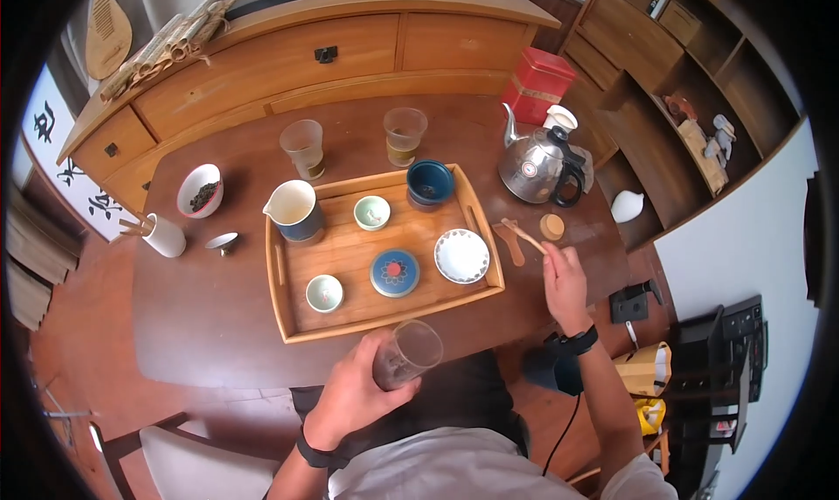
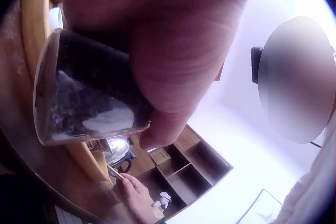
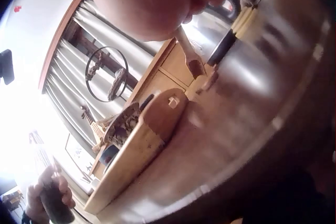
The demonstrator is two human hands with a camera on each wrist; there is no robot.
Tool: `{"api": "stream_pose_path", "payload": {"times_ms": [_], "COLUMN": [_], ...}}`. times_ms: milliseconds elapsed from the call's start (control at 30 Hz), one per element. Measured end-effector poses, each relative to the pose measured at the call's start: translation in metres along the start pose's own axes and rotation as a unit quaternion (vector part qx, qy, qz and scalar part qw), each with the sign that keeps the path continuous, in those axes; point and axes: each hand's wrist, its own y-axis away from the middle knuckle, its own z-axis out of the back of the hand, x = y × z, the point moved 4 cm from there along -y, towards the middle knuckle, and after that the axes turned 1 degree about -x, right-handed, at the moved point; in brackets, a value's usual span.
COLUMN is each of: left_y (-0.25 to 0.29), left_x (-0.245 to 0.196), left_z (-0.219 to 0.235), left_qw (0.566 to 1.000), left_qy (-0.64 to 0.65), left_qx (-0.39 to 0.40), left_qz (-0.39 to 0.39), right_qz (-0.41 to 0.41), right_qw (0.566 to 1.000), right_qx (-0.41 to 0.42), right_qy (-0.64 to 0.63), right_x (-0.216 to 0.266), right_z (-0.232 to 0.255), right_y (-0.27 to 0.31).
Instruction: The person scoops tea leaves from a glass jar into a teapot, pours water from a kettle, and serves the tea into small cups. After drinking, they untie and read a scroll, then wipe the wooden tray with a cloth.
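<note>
My left hand (image 1: 360,393) grips a clear glass jar (image 1: 411,351) in front of the tray's near edge. In the left wrist view the glass jar (image 2: 89,98) lies tilted, with dark contents showing through its wall. To the right of the tray, my right hand (image 1: 566,283) pinches the handle of a slim wooden scoop (image 1: 523,234). The right wrist view shows the wooden scoop's broad end (image 3: 193,64) pointing down above the table. Close by lie a flat wooden piece (image 1: 510,246) and a round cork lid (image 1: 551,227).
A wooden tray (image 1: 350,329) carries a pitcher (image 1: 295,211), a dark blue cup (image 1: 430,184), small cups, a blue lid (image 1: 395,274) and a patterned white bowl (image 1: 461,256). Behind it stand two glasses and a steel kettle (image 1: 535,170). A bowl of leaves (image 1: 201,191) sits left.
</note>
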Motion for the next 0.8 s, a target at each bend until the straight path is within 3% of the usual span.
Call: {"api": "stream_pose_path", "payload": {"times_ms": [300, 400, 533, 633, 800], "left_y": [0.001, 0.001, 0.002, 0.001, 0.004], "left_x": [-0.002, -0.003, -0.005, -0.011, -0.009], "left_z": [0.0, -0.001, -0.001, -0.002, 0.0], "left_qw": [1.0, 1.0, 1.0, 1.0, 1.0], "left_qy": [-0.002, -0.008, -0.011, -0.001, -0.004], "left_qx": [0.006, 0.007, 0.007, 0.0, -0.007], "left_qz": [0.003, 0.006, 0.013, 0.004, 0.007], "right_qz": [0.064, 0.027, -0.065, -0.022, -0.052], "right_qw": [0.995, 0.989, 0.99, 0.993, 0.981], "right_qx": [0.068, 0.141, 0.128, 0.047, 0.145], "right_qy": [0.034, 0.041, 0.005, 0.107, 0.118], "right_x": [0.003, 0.005, -0.021, -0.042, -0.075], "right_z": [-0.012, -0.006, 0.006, 0.008, -0.017], "right_y": [0.019, 0.016, -0.013, -0.042, -0.063]}}
